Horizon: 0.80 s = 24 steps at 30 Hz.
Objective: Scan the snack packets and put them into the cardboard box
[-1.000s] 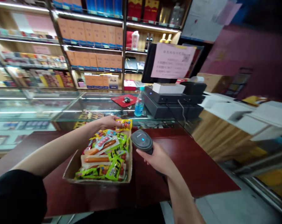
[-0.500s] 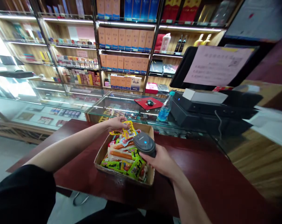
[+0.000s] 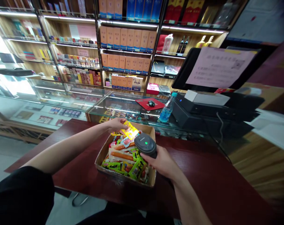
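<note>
My left hand (image 3: 117,124) pinches a small yellow packet (image 3: 130,130) above the far side of a cardboard box (image 3: 152,178). The packet's face is brightly lit. My right hand (image 3: 162,161) is wrapped round a dark grey handheld scanner (image 3: 145,144), whose head points at the packet and shows a green light. Inside the box lie green packets (image 3: 114,166), sausages in clear wrappers (image 3: 121,155) and other small wrapped snacks. The box stands on a dark red table (image 3: 189,175).
Beyond the table is a glass counter (image 3: 97,109) with a red mat (image 3: 145,107), a mouse and a blue drink bottle (image 3: 165,113). At right stand a monitor with a paper sheet (image 3: 219,67) and black devices (image 3: 193,106). Stocked shelves line the back.
The yellow packet has turned flatter towards the scanner and is now brightly lit. The scanner's light has changed from blue to green. Both hands have barely moved.
</note>
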Available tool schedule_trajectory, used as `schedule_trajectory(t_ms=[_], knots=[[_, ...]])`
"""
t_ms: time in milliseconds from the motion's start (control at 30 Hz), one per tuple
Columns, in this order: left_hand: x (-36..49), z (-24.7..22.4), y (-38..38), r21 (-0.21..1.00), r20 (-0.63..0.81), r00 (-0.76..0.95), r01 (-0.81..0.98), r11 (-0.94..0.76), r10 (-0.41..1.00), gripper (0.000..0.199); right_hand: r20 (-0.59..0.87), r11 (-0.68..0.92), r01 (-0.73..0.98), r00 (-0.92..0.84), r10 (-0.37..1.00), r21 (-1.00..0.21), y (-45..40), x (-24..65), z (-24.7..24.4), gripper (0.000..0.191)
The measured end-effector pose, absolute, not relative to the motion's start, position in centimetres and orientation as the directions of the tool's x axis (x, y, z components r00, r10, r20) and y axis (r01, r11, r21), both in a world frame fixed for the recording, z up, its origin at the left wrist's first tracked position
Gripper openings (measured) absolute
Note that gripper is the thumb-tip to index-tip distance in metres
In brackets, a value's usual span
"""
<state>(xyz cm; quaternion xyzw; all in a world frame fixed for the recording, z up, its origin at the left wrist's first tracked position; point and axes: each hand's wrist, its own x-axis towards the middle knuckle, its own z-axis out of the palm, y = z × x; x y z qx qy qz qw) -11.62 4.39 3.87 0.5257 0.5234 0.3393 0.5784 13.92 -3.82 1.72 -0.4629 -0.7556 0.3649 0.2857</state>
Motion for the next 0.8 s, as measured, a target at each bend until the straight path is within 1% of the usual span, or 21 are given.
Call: schedule_trajectory(t_ms=[100,200,333,433,533,633,700,800], knots=[[-11.6,3.6,4.7,0.958,-0.253,0.217,0.192,0.213,0.943,0.031,0.099,0.302,0.480,-0.403,0.910,-0.824,-3.9,14.1,1.6,0.033],[-11.7,3.1,5.4,0.925,-0.215,0.201,0.357,0.133,0.956,0.031,0.108,0.304,0.460,-0.403,0.909,-0.834,-4.1,14.6,1.5,0.033],[-11.2,2.2,7.0,0.782,0.014,0.146,0.614,-0.101,0.989,0.037,0.107,0.277,0.463,-0.361,0.926,-0.842,-4.5,16.4,1.4,0.033],[-9.0,2.3,8.2,0.644,0.123,0.202,0.729,-0.233,0.972,0.036,0.098,0.231,0.473,-0.287,0.953,-0.850,-5.0,18.7,1.2,0.033],[-5.2,2.7,9.2,0.526,0.166,0.290,0.782,-0.334,0.942,0.034,0.084,0.168,0.489,-0.189,0.978,-0.856,-5.8,21.5,1.0,0.033],[-0.5,2.5,10.7,0.475,0.136,0.377,0.787,-0.394,0.916,0.033,0.078,0.112,0.500,-0.089,0.993,-0.859,-6.7,24.4,1.0,0.035],[2.6,1.6,12.1,0.419,0.131,0.449,0.783,-0.460,0.884,0.033,0.082,0.087,0.505,-0.033,0.996,-0.858,-7.3,26.2,0.9,0.035],[6.8,-0.5,14.4,0.270,0.147,0.547,0.780,-0.565,0.824,0.035,0.099,0.065,0.512,0.040,0.994,-0.857,-8.2,28.6,0.9,0.035]])
